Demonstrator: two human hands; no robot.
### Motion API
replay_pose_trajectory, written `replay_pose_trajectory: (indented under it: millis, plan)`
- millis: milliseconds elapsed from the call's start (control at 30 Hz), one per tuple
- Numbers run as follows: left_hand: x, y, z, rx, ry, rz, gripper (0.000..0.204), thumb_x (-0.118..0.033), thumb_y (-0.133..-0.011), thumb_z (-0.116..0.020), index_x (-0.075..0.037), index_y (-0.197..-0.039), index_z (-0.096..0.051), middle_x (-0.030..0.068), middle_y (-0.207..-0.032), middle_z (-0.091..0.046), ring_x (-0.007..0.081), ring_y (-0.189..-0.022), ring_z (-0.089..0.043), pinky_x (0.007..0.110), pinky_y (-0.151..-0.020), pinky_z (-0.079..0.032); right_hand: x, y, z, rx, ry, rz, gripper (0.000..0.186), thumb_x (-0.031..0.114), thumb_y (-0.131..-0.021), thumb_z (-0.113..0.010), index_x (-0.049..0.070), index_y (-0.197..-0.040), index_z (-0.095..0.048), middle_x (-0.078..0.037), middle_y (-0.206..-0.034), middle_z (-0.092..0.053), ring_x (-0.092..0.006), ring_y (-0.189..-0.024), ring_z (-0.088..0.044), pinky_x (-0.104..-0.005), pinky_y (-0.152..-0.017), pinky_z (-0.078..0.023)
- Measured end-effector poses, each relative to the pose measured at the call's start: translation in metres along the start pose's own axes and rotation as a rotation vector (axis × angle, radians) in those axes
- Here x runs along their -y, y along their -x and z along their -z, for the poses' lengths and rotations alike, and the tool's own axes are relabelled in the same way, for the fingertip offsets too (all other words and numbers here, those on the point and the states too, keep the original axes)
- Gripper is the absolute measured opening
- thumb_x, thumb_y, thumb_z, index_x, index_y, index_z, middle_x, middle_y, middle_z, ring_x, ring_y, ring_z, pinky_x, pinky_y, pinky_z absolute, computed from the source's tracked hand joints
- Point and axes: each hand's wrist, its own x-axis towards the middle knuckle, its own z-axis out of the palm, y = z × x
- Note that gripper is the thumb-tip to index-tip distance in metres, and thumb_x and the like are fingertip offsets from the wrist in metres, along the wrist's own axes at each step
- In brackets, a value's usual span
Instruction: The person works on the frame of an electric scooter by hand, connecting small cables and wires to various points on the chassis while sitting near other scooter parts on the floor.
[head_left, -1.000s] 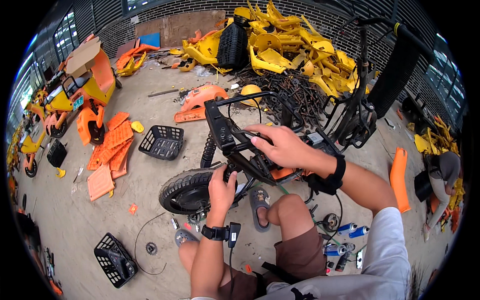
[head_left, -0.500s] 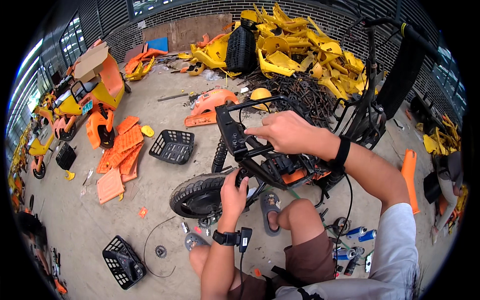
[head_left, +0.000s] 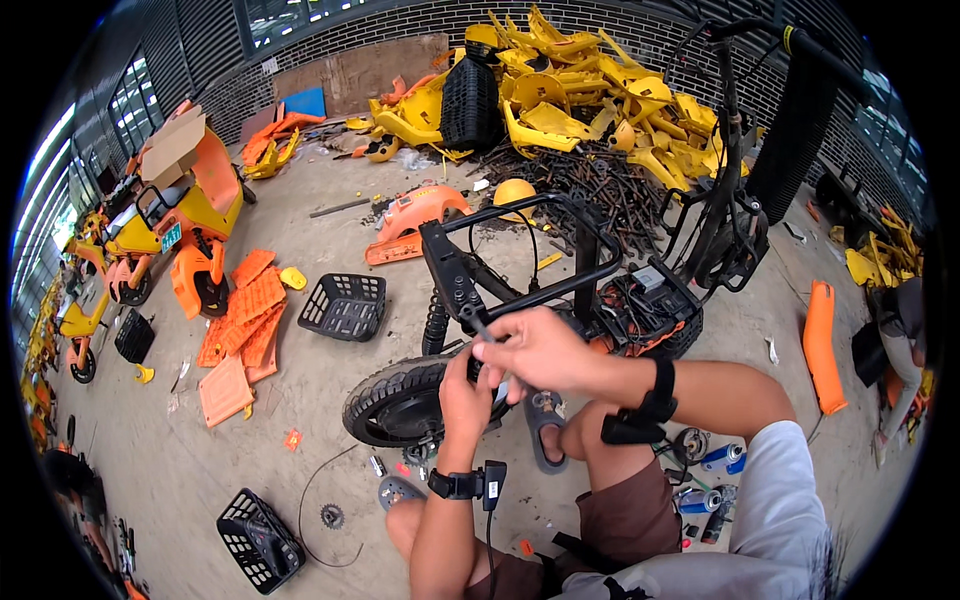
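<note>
Basket [head_left: 238, 547] at lower left holds dark object [head_left: 268, 546]; right hand [head_left: 545, 350] grips rod [head_left: 481, 328].

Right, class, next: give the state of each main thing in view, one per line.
Bare left hand: fingers curled, close beside the right
Bare right hand: fingers bent; grip unclear
Black metal vehicle frame: standing, bare tubes exposed
Black rubber-tyred wheel: below the frame's left end
Black lattice basket beside orange panels: open side up
Orange plastic panels: loosely stacked
Yellow plastic panels: heaped
</note>
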Motion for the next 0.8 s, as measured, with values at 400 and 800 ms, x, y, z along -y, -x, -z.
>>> replay_pose_trajectory:
  millis: [400, 800]
  plan:
    - [0.005, 0.001, -0.001, -0.128, -0.142, -0.193, 0.039, -0.015, -0.085, -0.068, 0.003, -0.118, -0.058, 0.0192, -0.096, -0.065, 0.0278, -0.077, -0.064, 0.035, -0.071, -0.05, 0.011, -0.021, 0.035, -0.192, 0.51, 0.529, 0.024, 0.021, -0.092, -0.06, -0.001, -0.103, -0.065, -0.002, -0.074, -0.06, -0.0081, -0.067, -0.053, -0.027, -0.062, -0.045]
    - [-0.001, 0.003, 0.003, -0.069, -0.114, -0.122, 0.04, -0.015, -0.085, -0.068, 0.003, -0.12, -0.057, 0.0226, -0.106, -0.064, 0.0353, -0.09, -0.063, 0.038, -0.08, -0.049, 0.012, -0.068, 0.045, -0.078, 0.624, 0.541, 0.027, 0.019, -0.081, -0.075, -0.001, -0.098, -0.071, -0.011, -0.084, -0.068, -0.0193, -0.078, -0.064, -0.0297, -0.071, -0.048]
